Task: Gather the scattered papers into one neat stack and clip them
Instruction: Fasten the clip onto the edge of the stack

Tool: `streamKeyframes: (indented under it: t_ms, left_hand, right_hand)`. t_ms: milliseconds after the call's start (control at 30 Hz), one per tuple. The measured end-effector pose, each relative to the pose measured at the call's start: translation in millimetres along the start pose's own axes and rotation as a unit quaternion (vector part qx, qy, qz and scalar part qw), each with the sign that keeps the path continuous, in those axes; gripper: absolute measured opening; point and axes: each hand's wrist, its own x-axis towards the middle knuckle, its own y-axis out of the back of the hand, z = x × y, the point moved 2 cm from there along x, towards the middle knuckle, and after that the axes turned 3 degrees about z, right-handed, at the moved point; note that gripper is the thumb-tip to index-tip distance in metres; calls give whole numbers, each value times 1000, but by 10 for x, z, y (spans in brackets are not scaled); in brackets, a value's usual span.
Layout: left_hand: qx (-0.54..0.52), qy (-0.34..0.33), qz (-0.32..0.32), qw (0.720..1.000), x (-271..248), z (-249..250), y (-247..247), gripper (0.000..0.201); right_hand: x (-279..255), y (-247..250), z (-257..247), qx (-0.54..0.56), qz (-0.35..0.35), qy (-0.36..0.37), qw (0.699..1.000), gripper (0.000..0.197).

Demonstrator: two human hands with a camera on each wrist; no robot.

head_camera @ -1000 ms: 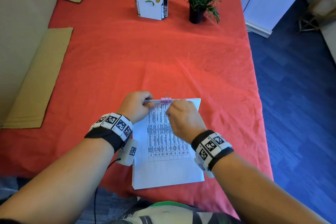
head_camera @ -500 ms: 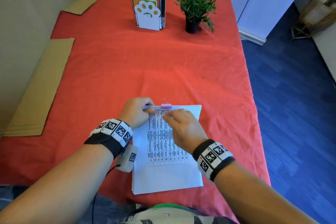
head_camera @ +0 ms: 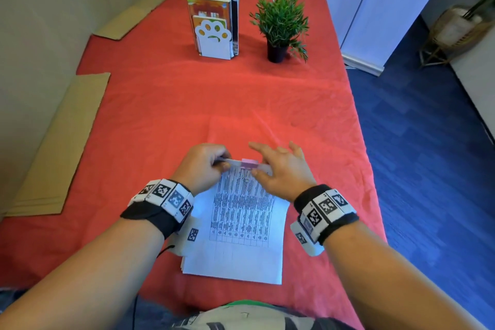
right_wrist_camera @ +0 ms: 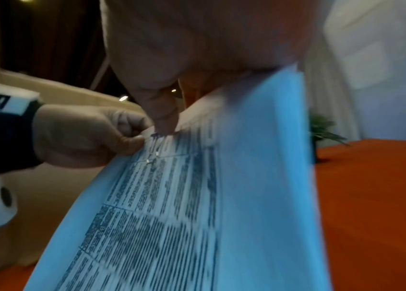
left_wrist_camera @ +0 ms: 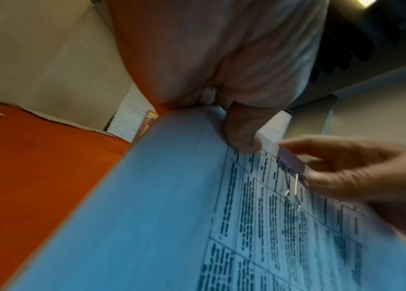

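Note:
A stack of white papers (head_camera: 241,225) with a printed table lies on the red cloth near the table's front edge, its far end raised. A pink binder clip (head_camera: 249,164) sits on the middle of that far edge, and its wire handle (left_wrist_camera: 293,189) lies folded flat on the top page. My left hand (head_camera: 223,165) pinches the edge just left of the clip, thumb (left_wrist_camera: 241,135) on top. My right hand (head_camera: 278,166) is just right of the clip with fingers spread straight, and its thumb (left_wrist_camera: 321,178) touches the clip's right end.
A white paw-print bookend with books (head_camera: 214,35) and a small potted plant (head_camera: 280,24) stand at the table's far end. Cardboard sheets (head_camera: 61,147) lie along the left wall. The table's right edge (head_camera: 364,147) drops to blue floor.
The clip's wire handle, upright before, now lies flat on the page. My right hand has opened its fingers and shifted slightly right. My left hand keeps its pinch.

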Motion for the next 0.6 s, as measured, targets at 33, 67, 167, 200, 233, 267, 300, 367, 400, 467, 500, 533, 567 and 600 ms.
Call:
streamKeyframes:
  t_ms: [33, 67, 167, 200, 233, 267, 300, 367, 400, 467, 500, 533, 567, 600]
  left_hand:
    - [-11, 17, 0, 1000, 34, 3, 65, 9]
    - [-22, 34, -4, 999, 66, 1, 128, 12]
    - [-54, 75, -7, 996, 206, -68, 313, 22]
    - [-73, 90, 1, 993, 266, -117, 375, 24]
    - [-96, 104, 18, 990, 325, -180, 434, 23]
    - [-112, 124, 42, 985, 382, -226, 505, 19]
    - [-127, 137, 66, 980, 439, -271, 571, 16]
    - [-143, 165, 107, 970, 532, -354, 669, 18]
    - [-146, 175, 126, 965, 552, -376, 689, 20]
    - [-147, 177, 164, 959, 558, -429, 664, 14]
    - [-144, 178, 183, 956, 538, -451, 609, 10]
    - [-137, 194, 198, 951, 503, -479, 533, 22]
    - [-136, 227, 207, 942, 445, -506, 443, 40]
    - [-139, 279, 209, 927, 359, -503, 358, 55]
  right_hand:
    - [-9, 12, 65, 49, 40, -18, 998, 61]
    - [-24, 16, 137, 125, 74, -43, 988, 62]
    - [-90, -32, 293, 357, 129, -124, 917, 64]
    - [-117, -73, 319, 389, 132, -145, 900, 59]
    - [-154, -121, 330, 393, 120, -169, 896, 51]
    - [-195, -183, 332, 386, 99, -189, 897, 38]
    - [-247, -254, 338, 377, 80, -209, 899, 23]
    - [-346, -402, 363, 378, 43, -238, 894, 13]
    - [-386, -472, 392, 375, 33, -248, 892, 24]
    - [-402, -576, 442, 377, 42, -267, 886, 33]
    - [-390, -583, 445, 375, 52, -278, 883, 25]
    - [-365, -573, 450, 369, 60, -294, 880, 12]
    - [-332, -560, 468, 366, 69, -311, 874, 6]
    - [-298, -557, 495, 367, 76, -327, 867, 13]
